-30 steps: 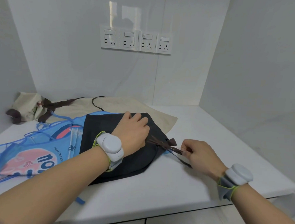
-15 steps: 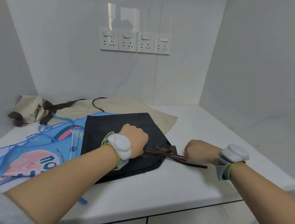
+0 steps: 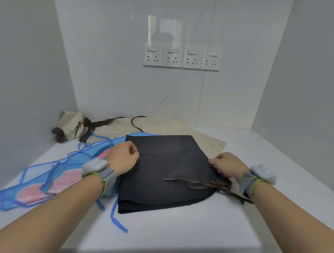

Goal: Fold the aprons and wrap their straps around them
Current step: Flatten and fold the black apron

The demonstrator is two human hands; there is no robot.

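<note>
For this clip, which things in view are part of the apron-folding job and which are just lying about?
Job:
- dark apron, folded, at both hands
- its brown straps
- blue apron
- beige apron
- left hand
- right hand

Lying about:
- wall sockets
- wrist devices

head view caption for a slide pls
Both hands, left hand and right hand, grip opposite edges of the folded dark apron, brown straps lying across it.

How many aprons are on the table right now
3: the dark apron folded in front, the blue apron left beneath it, the beige apron behind. A beige bundle back left might be another.
</note>
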